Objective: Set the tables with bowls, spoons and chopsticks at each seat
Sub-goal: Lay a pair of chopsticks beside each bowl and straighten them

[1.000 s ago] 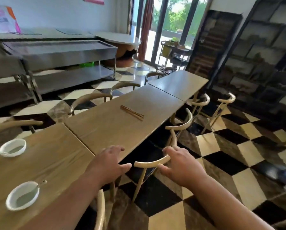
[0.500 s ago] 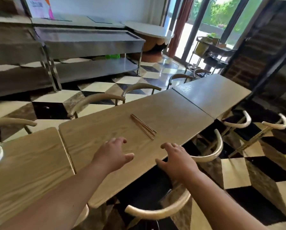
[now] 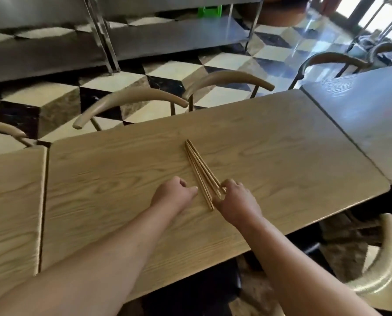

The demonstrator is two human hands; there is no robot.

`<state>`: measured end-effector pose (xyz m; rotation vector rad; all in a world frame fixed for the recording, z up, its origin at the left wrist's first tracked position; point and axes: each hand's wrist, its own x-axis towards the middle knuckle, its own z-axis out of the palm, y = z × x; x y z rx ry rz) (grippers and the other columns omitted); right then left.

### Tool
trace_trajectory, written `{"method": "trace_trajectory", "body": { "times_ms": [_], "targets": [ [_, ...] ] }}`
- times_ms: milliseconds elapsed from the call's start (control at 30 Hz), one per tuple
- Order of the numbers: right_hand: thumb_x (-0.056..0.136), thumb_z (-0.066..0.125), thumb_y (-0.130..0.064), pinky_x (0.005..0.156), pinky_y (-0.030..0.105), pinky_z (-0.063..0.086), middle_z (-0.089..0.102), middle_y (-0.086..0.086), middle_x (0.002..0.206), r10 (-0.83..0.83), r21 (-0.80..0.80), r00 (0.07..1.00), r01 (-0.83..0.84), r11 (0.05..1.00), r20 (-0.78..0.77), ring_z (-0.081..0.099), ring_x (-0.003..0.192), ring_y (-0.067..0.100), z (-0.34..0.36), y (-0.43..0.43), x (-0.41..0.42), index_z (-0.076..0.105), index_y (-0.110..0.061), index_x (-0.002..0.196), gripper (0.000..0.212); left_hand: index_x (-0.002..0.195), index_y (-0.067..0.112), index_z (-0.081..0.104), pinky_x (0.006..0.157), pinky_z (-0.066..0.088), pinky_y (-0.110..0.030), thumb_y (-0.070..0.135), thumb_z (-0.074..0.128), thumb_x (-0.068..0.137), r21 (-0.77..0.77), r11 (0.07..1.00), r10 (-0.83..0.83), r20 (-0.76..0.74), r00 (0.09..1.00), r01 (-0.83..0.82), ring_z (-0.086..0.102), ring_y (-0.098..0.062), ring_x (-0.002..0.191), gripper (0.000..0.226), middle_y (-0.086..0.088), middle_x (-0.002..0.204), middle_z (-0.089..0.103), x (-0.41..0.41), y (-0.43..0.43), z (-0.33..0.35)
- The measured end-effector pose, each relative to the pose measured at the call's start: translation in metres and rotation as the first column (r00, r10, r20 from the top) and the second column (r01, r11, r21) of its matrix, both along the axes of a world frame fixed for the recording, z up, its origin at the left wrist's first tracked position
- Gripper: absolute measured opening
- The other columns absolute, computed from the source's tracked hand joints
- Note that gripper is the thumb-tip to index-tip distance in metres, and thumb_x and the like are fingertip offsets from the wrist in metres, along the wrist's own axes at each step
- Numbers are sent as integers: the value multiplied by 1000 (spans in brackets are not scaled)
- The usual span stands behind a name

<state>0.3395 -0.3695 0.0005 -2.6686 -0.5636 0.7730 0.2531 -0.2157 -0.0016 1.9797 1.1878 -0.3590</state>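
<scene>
Chopsticks (image 3: 199,169), four, between left hand (image 3: 172,195), right hand (image 3: 236,200)

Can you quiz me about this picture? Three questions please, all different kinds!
1. True or false: a bowl stands on the table beside the chopsticks.
2. Pick one. The near ends of the chopsticks lie: A) between the left hand and the right hand; B) on a chair seat; C) at the far edge of the table.
3. Fill the gap: the chopsticks lie close together at their ____ ends and spread apart toward the hands.

Key: 1. False, only chopsticks lie on this table. 2. A. 3. far.
</scene>
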Motion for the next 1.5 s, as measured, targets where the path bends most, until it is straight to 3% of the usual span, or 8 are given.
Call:
{"method": "trace_trajectory", "body": {
  "times_ms": [167,333,533,800,967,1167,1300,1500],
  "targets": [
    [96,67,-40,101,43,49,58,9,141,70,-19,997,-70,997,6,56,130,32,-53,26,56,55,-18,141,52,125,22,69,84,52,-34,64,73,88,53,995,93,-121,988,-87,69,-31,117,57,-3,127,72,61,-1,-59],
    [98,69,-41,104,45,50,55,11,144,125,-10,992,-125,992,7,54,133,33,-84,49,79,54,-12,143,56,88,16,73,63,55,-30,74,70,81,51,978,209,-168,963,-203,76,-24,71,59,-3,76,80,95,8,-90],
    [99,65,-31,88,40,51,59,13,130,119,-7,992,-119,993,-38,63,118,36,-102,67,80,60,-9,126,34,77,11,76,82,67,-42,62,73,78,-91,921,378,-26,926,-378,80,-31,77,51,-7,74,80,112,10,-109],
    [98,62,-18,79,35,48,64,19,127,63,-36,986,-69,997,-155,67,112,35,-104,80,75,53,0,124,32,95,17,81,86,67,-48,36,66,69,-280,867,436,24,900,-413,77,-34,89,35,-7,94,81,107,7,-118],
    [99,61,-12,76,30,47,69,12,123,232,-169,968,-244,955,-91,69,113,28,-103,85,70,68,-2,115,20,89,7,79,91,65,-51,23,57,67,-379,811,501,59,863,-445,75,-34,90,35,-9,86,78,88,2,-122],
    [97,58,-11,68,33,45,67,12,115,115,-130,990,-125,984,-82,54,79,22,-119,83,44,71,-9,106,16,77,12,73,67,50,-36,12,54,79,-464,743,561,38,827,-483,60,-25,70,19,-8,76,66,71,-9,-113],
    [100,52,-12,75,36,46,58,17,125,60,-106,995,-68,992,-84,55,86,27,-115,75,30,61,-4,124,27,76,10,73,73,57,-38,15,56,81,-481,753,540,61,840,-449,61,-24,75,19,-6,79,67,57,-13,-110],
    [100,53,-9,77,38,46,65,18,120,9,-85,998,-14,996,-69,69,107,38,-107,71,4,51,-8,109,9,97,4,78,69,50,-32,7,51,96,-576,692,570,66,819,-435,61,-23,84,26,-8,90,67,30,-20,-114]
  ]
}}
